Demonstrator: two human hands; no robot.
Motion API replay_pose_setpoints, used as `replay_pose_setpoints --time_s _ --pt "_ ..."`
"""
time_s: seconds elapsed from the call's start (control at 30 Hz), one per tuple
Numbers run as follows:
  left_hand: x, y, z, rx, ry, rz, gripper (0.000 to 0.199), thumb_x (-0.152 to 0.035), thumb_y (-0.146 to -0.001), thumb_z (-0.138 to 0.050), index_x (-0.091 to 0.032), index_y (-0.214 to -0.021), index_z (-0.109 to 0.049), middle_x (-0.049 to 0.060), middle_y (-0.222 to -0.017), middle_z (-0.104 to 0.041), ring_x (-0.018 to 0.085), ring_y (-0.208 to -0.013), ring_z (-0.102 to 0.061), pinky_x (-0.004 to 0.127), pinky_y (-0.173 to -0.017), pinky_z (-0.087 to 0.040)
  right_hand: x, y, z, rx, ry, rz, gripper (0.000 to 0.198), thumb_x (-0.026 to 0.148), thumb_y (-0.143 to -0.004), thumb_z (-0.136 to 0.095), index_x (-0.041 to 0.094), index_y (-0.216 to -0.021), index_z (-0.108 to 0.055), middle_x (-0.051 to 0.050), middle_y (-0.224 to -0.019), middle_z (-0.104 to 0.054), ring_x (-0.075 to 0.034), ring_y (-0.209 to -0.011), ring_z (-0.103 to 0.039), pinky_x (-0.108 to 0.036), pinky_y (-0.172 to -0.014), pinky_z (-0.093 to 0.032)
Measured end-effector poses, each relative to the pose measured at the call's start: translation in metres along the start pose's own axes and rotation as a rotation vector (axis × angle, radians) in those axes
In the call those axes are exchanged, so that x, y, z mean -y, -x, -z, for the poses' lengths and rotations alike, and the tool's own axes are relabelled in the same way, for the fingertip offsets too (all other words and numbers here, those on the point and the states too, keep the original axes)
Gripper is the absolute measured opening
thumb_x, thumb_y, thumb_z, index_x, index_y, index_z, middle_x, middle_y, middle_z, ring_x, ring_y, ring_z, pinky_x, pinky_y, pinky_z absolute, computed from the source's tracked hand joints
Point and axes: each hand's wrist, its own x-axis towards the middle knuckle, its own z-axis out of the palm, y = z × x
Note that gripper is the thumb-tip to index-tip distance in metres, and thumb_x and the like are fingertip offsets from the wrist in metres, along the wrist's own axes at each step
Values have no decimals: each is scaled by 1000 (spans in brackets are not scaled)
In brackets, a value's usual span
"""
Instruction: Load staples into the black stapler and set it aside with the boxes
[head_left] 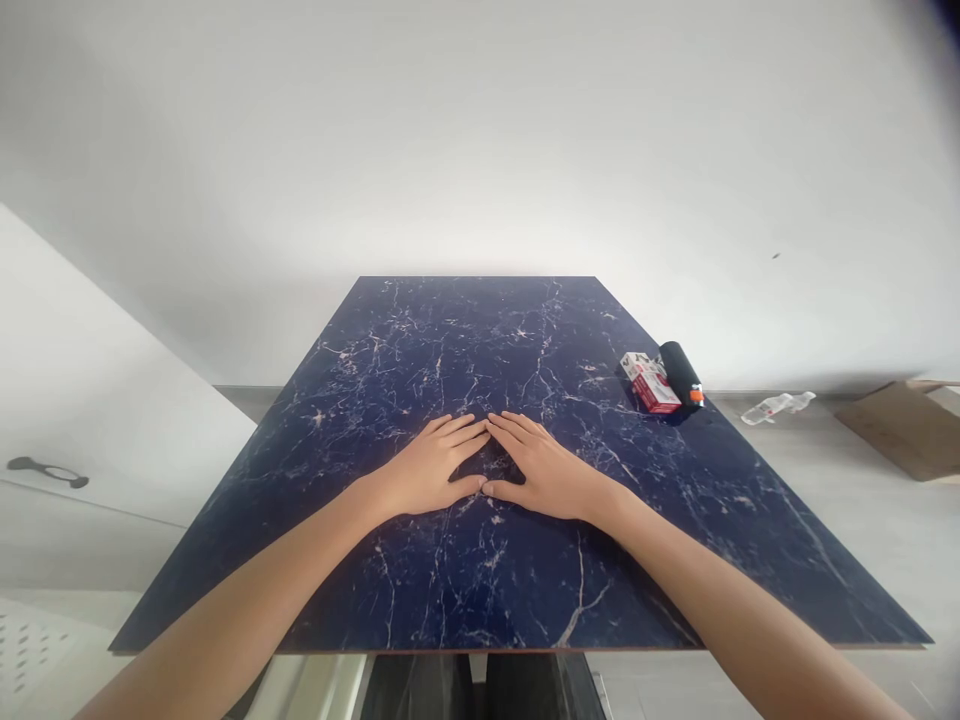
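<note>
My left hand (431, 468) lies flat on a dark blue, white-veined marble-look table (450, 350), fingers stretched out and holding nothing. Beside it, my right hand (546, 470) rests palm down in the same way, also with nothing in it. The index fingertips and the thumb tips of both hands meet or nearly meet around the table's middle, framing a small patch of the surface. Nearest to my right hand, towards the right edge, are a red and white box (651, 383) and a black cylinder (681, 374) with an orange tag.
A pale wall (480, 140) stands behind the table. To the left is a white cabinet (97, 400) with a dark handle (47, 471). On the floor at right lie a clear plastic bottle (778, 407) and a cardboard box (904, 428).
</note>
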Motion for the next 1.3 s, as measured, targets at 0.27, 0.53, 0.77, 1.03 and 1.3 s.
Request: replay_pose_setpoints --time_s 0.27,0.53,0.77,1.03,1.3 --pt "-1 0 1 10 -9 -9 68 -61 -104 -36 -32 -163 -20 1 -169 -20 30 -156 -18 52 -128 -14 -1 0 -1 -20 9 -9 92 76 -92 -42 16 -161 -31 -12 -167 -28 -37 -155 -18 -58 -125 -21" --pt "0 0 0 14 -13 -8 69 -62 -103 -36 -32 -163 -21 1 -168 -21 30 -156 -19 53 -128 -14 -4 -1 -3 -43 11 17 88 74 -93 -44 20 -162 -31 -12 -166 -30 -38 -154 -22 -59 -124 -22" --pt "-4 0 2 25 -24 5 74 -64 -103 -33 -28 -164 -14 3 -170 -13 30 -157 -16 53 -128 -10 -3 -1 -3 -38 28 24 89 75 -93 -42 18 -161 -30 -12 -166 -28 -36 -154 -21 -57 -125 -21" --pt "-2 0 3 44 -14 14 74 -66 -102 -32 -30 -164 -14 2 -170 -12 29 -157 -14 51 -128 -7 -2 -1 0 -20 50 20 89 76 -94 -40 17 -160 -34 -12 -166 -29 -36 -154 -21 -57 -125 -21" --pt "3 0 6 68 -11 14 75 -67 -101 -36 -33 -164 -15 1 -171 -10 30 -157 -13 51 -128 -7 1 -1 2 -55 52 37 89 76 -93 -42 17 -159 -36 -14 -164 -34 -36 -153 -26 -56 -125 -22"
